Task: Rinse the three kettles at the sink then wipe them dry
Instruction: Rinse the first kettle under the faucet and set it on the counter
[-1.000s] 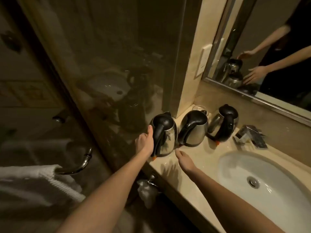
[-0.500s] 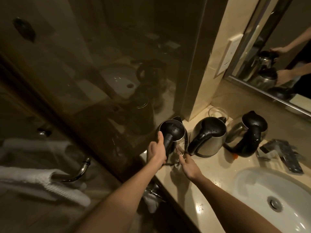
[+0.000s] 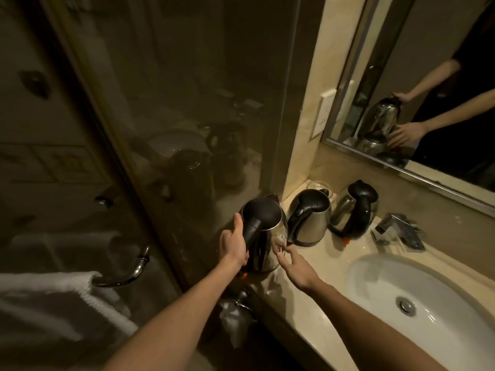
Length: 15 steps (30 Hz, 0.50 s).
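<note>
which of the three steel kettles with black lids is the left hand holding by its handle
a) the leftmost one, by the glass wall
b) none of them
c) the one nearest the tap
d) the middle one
a: the left hand curls round the black handle of the leftmost steel kettle with a black lid, while the middle kettle and the kettle beside the chrome tap stand untouched.
</note>
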Tool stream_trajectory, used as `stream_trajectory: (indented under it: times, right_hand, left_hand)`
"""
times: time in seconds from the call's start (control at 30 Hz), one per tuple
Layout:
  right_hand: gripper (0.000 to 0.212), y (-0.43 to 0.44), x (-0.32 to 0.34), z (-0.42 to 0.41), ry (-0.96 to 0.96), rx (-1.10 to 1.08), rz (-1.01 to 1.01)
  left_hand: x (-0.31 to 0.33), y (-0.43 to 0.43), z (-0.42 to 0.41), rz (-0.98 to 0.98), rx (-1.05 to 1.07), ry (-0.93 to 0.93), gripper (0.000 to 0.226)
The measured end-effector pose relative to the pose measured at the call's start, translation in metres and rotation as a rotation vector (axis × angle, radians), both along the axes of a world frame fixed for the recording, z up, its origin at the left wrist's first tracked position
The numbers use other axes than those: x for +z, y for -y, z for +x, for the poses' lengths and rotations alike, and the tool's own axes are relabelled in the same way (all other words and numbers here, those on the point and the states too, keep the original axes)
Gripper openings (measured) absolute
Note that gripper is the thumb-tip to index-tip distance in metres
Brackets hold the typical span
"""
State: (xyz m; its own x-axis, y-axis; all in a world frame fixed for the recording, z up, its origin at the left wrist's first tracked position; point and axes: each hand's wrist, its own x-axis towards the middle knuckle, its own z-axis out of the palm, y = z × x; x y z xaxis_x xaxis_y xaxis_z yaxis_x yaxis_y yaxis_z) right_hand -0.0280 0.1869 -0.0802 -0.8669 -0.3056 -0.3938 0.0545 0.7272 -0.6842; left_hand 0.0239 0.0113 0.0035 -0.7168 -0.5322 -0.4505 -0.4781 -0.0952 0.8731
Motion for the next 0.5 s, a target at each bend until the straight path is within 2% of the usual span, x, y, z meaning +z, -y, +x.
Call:
stream_trajectory:
  times: [0.27,0.43,0.5]
  right_hand:
    - [0.064,-0.060,0.049,0.092,-0.130,-0.165,0.018]
    - [0.059,-0.123,0.066,0.138,-0.182,-0.286,0.044]
    - [0.064,-0.149,0.066,0.149,-0.176,-0.333,0.092]
  left_hand:
    - [0.040,-0.054,0.062,0.018,-0.226,-0.166,0.073]
    - [0.044,-0.115,0.077,0.046,-0.361,-0.212,0.084]
    - [0.043,-0.141,0.078,0.056,-0.394,-0.237,0.083]
